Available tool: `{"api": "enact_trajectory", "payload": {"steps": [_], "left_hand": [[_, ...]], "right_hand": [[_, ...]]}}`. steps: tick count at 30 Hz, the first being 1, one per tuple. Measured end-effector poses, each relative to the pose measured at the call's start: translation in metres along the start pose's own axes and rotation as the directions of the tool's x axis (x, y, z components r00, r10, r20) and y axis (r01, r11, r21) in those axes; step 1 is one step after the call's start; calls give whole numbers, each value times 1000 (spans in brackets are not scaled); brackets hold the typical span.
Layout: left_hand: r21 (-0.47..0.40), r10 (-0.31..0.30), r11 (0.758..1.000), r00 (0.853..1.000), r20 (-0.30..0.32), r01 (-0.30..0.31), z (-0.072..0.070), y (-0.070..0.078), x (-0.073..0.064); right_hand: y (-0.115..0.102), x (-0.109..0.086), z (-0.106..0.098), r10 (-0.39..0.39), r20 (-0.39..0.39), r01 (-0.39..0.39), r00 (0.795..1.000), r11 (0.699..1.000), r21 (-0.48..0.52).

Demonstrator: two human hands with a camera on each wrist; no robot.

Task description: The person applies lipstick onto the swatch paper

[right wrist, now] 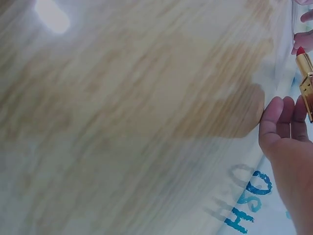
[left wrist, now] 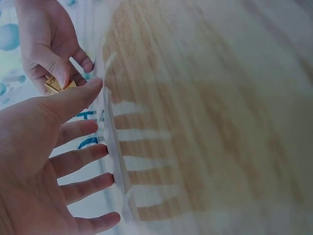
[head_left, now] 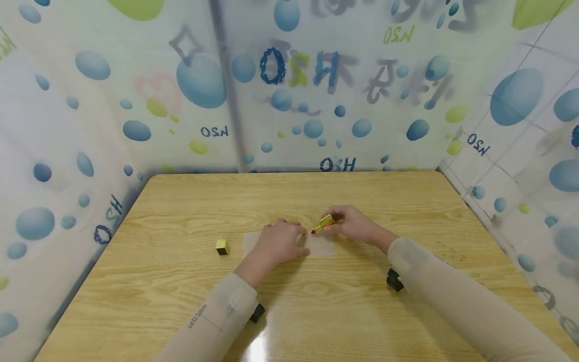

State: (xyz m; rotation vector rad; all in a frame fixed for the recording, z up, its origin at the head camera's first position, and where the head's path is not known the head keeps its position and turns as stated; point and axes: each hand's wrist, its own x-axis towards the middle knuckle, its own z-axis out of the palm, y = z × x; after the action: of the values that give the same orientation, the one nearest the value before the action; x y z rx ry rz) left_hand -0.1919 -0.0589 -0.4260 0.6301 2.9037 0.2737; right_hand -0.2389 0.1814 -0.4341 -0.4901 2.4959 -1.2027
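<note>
A gold lipstick (head_left: 323, 222) with its red tip showing is held in my right hand (head_left: 357, 225). The tip points down and left, just above a thin pale sheet of paper (head_left: 323, 245) on the table. In the right wrist view the lipstick (right wrist: 304, 67) sticks out at the right edge, past my curled fingers (right wrist: 272, 120). My left hand (head_left: 279, 242) rests over the left part of the sheet and covers much of it. The left wrist view shows that hand's fingers (left wrist: 82, 159) spread, their tips at the sheet's edge.
A small gold cap (head_left: 222, 246) with a dark front face stands on the wooden table (head_left: 190, 296), left of the sheet. A printed curtain (head_left: 289, 115) with blue and green drops hangs behind the table's far edge and along both sides.
</note>
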Motion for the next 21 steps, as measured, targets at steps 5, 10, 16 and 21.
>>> {"api": "enact_trajectory", "payload": {"steps": [5, 10, 16, 21], "left_hand": [[-11, -4, 1000, 1000, -6, 4, 1, -1, 1], [3, -11, 1000, 1000, 5, 11, 2, 0, 2], [5, -7, 1000, 1000, 7, 7, 3, 0, 1], [3, -1, 1000, 1000, 7, 1, 5, -1, 1]], "right_hand": [[1, -2, -2, -14, -10, 14, 1000, 1000, 11], [3, -3, -3, 0, -27, 0, 1000, 1000, -4], [4, -6, -6, 19, -42, -20, 999, 1000, -8], [6, -7, -3, -10, -79, 3, 997, 997, -78]]}}
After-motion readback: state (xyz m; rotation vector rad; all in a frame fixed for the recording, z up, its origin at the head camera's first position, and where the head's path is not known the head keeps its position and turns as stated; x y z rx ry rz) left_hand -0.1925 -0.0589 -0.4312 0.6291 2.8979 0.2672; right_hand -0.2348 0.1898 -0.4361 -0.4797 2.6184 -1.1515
